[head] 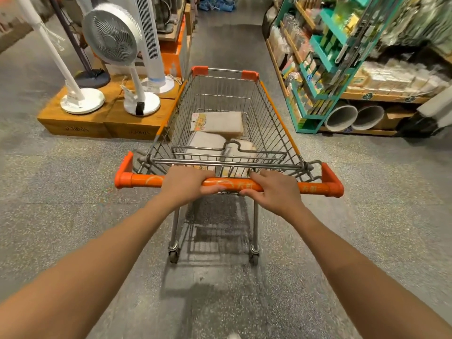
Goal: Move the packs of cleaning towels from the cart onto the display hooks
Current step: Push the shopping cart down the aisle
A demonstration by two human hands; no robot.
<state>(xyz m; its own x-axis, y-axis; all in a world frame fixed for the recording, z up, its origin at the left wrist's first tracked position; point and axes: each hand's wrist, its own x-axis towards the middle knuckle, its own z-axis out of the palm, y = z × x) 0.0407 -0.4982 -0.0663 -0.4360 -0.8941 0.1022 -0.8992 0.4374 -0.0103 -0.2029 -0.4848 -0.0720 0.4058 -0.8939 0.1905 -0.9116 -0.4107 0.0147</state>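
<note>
Hands on cart handle, both of them. Left hand (187,185) grips the orange handle (144,181) left of its middle, fingers curled over the top, thumb along the near side. Right hand (274,189) grips the same bar just right of middle, fingers wrapped over it, thumb underneath. The two grips sit close together, a short stretch of bar bare between them. Both forearms reach in from the frame's bottom corners.

Cart (276,118): wire basket, orange corner caps, standing on a speckled grey floor (73,192) in a shop aisle. Packs of cleaning towels (220,123) lie flat in the basket bottom, pale grey, in clear wrap. One pack at the far end carries a yellow-and-white label at its left; at least two more lie nearer the handle, partly hidden behind the folded child-seat wire. Exact count cannot be told.

At 10 o'clock from the cart, white fans (112,35) stand on low wooden boxes (80,123). At 2 o'clock, a teal rack (325,69) holds small goods, blurred. Beyond it, wooden shelves (381,97) with pale packaged goods, two rolled mats (354,117) lying under them.
</note>
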